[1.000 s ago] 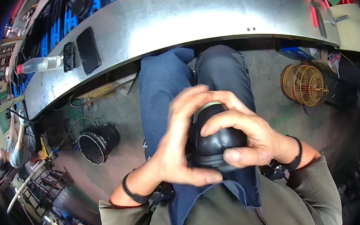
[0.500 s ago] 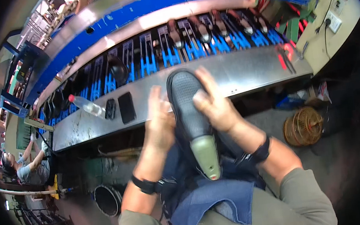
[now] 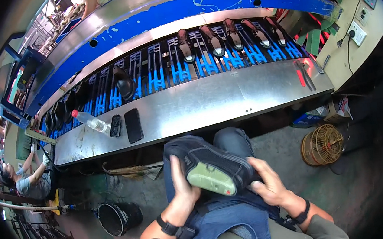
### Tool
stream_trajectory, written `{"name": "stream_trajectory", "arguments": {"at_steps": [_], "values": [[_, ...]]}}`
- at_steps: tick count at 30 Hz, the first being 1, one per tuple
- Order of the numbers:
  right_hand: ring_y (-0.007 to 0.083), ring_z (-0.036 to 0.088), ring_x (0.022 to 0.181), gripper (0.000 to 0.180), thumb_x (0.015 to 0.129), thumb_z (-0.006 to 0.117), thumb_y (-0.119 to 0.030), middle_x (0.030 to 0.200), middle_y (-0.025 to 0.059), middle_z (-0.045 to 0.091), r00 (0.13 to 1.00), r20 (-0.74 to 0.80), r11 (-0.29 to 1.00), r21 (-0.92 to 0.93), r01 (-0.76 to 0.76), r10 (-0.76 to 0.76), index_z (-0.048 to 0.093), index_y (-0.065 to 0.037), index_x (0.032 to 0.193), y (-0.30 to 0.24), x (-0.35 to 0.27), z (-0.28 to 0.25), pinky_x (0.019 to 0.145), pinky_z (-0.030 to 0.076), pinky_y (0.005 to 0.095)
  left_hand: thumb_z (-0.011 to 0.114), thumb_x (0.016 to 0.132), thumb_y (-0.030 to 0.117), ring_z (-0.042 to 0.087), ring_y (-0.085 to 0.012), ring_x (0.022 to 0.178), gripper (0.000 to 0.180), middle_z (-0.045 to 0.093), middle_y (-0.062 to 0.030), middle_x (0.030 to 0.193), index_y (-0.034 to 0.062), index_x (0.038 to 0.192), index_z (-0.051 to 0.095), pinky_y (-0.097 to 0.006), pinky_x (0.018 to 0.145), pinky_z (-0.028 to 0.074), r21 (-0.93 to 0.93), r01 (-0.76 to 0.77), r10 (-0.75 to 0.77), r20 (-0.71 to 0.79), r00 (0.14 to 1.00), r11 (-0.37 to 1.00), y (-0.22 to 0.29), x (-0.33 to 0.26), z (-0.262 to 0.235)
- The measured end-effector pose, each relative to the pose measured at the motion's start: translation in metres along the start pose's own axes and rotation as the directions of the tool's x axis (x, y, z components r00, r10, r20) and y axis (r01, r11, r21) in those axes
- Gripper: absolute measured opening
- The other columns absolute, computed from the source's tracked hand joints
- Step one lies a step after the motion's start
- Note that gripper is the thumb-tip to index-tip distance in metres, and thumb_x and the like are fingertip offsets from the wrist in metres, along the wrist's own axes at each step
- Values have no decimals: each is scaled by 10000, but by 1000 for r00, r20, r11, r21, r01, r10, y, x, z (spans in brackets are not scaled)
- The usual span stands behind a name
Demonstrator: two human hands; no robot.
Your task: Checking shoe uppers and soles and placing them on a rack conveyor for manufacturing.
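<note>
A black shoe lies tilted across my lap, with the pale green shoe last showing in its opening. My left hand is closed on the shoe's left end, thumb up along its side. On the right end, my right hand pinches the edge between thumb and fingers. The sole is turned away from view.
Before me runs a metal bench with a bottle, a phone and pliers. Behind it a slatted conveyor carries several shoes. A bucket and wicker basket stand on the floor. Another person is at far left.
The shoe has come down from over the bench edge to my lap and turned from upright lengthwise to crosswise. Both hands moved down with it; the right now grips its right end.
</note>
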State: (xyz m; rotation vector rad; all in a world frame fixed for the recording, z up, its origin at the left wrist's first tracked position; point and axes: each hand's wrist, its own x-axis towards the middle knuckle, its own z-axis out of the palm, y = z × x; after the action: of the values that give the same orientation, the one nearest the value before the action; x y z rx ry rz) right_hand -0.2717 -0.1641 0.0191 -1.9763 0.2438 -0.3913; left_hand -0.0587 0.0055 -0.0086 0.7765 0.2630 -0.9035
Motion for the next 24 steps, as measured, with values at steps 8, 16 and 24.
{"name": "stream_trajectory", "arguments": {"at_steps": [8,16,24], "values": [[358,654,1037,439,1075,344,-247,1148,234,670,881,-458,983,-70,-168,118,631,42,1240,78,52,-6,925,498,408,894,704,354,494,-437,1309,953,493,-275,1399,-54,1417,411,-473,1081,432,663,-744,14,747,664,-78,-48,45,-10],[163,662,864,556,1083,427,-370,1162,133,654,894,100,744,518,-421,436,341,-116,1570,112,238,-29,717,528,281,826,829,330,619,-235,1108,781,611,-169,1250,-68,1384,448,-364,966,498,757,-64,37,54,998,651,54,154,34],[421,506,1299,712,897,714,-427,1399,245,526,969,-236,770,-631,-97,-71,488,-17,1434,243,539,37,1090,427,435,809,811,441,597,-399,1164,848,530,-276,1318,-48,1372,402,-442,986,503,991,-65,674,125,728,-114,261,401,16]]}}
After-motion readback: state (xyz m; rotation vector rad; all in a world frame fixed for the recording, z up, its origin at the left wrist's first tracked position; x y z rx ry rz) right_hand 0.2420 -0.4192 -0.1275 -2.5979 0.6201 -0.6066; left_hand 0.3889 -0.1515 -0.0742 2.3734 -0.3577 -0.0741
